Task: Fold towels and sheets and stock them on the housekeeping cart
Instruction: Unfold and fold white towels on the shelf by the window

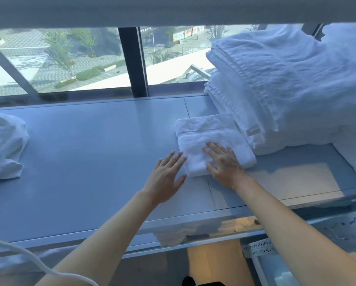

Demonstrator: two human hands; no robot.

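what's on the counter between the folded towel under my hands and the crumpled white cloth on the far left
Nothing: the head view shows bare counter between the folded towel and the crumpled cloth.

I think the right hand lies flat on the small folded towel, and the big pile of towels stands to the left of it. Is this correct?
Not quite. The right hand does lie flat on the small folded towel, but the big pile of towels stands to the right of it, not the left. The head view shows this. On the far left lies only a crumpled white cloth.
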